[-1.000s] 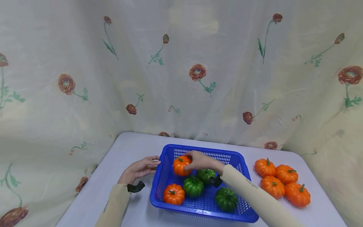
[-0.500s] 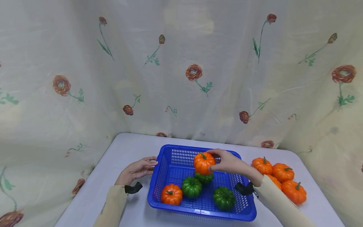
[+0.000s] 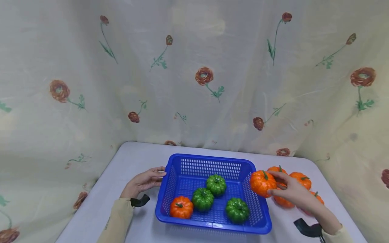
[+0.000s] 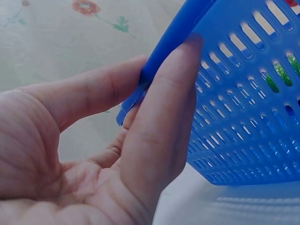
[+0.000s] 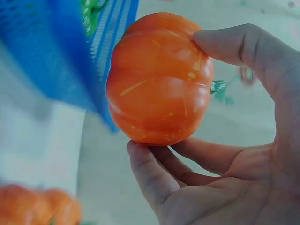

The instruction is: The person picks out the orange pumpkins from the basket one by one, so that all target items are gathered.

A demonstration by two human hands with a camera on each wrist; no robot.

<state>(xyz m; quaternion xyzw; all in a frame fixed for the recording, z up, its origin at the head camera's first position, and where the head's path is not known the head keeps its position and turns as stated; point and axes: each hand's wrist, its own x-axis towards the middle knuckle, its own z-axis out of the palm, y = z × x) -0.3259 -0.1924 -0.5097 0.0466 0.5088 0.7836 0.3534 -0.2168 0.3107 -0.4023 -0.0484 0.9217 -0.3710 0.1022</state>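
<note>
My right hand (image 3: 288, 189) grips an orange pumpkin (image 3: 262, 183) between thumb and fingertips, above the right rim of a blue plastic basket (image 3: 209, 225). In the right wrist view this pumpkin (image 5: 159, 79) shows its side, its green stem pointing toward the palm. My left hand (image 3: 147, 182) pinches the basket's left rim; up close, the thumb and fingers lie on either side of that rim (image 4: 171, 42). Inside the basket sit another orange pumpkin (image 3: 181, 207) at the front left and three green pumpkins, one in the middle (image 3: 203, 199), one behind it (image 3: 216, 185), one at the front right (image 3: 237, 210).
Several orange pumpkins (image 3: 301, 180) stand grouped on the white table (image 3: 136, 157) right of the basket, partly hidden by my right hand and forearm. A flowered curtain (image 3: 231, 128) hangs behind the table and along both sides.
My right hand has lifted the orange pumpkin from the basket's back left and carried it right, over to the right rim. The left hand keeps its hold on the left rim.
</note>
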